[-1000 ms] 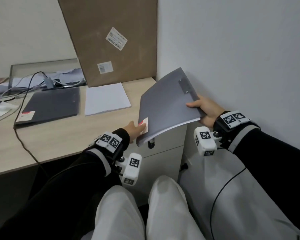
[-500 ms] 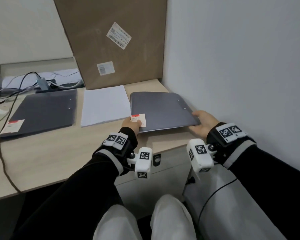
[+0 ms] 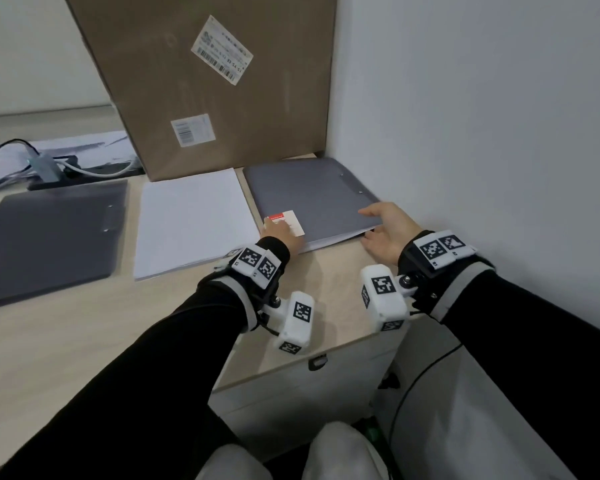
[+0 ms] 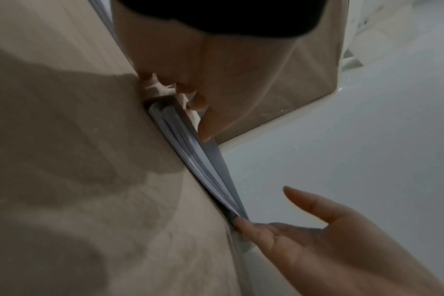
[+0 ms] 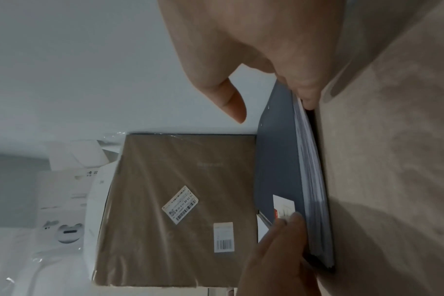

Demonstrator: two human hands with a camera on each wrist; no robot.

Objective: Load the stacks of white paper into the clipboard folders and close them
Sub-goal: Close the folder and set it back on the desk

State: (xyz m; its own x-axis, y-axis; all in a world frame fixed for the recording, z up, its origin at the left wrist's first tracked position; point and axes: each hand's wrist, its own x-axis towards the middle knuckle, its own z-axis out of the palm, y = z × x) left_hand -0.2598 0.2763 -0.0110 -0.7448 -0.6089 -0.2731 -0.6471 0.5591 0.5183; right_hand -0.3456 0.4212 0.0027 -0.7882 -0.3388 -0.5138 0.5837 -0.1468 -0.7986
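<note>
A grey clipboard folder (image 3: 312,195) lies shut and flat on the desk's far right corner, against the wall. White paper (image 5: 309,170) shows between its covers. My left hand (image 3: 279,233) pinches its near left corner at the red and white label (image 3: 290,221). My right hand (image 3: 378,225) is at the near right corner, fingers touching the edge and thumb lifted off the cover. A loose stack of white paper (image 3: 191,220) lies just left of the folder. Further left, a second dark folder (image 3: 52,233) lies shut.
A tall cardboard box (image 3: 219,81) stands behind the paper and folder. The white wall (image 3: 465,133) bounds the desk on the right. Cables and a power strip (image 3: 49,168) lie at the back left. A white drawer unit (image 3: 309,393) sits under the desk edge.
The folder, held tilted in the air a second ago, now lies flat in the desk corner. My right thumb has come off its cover.
</note>
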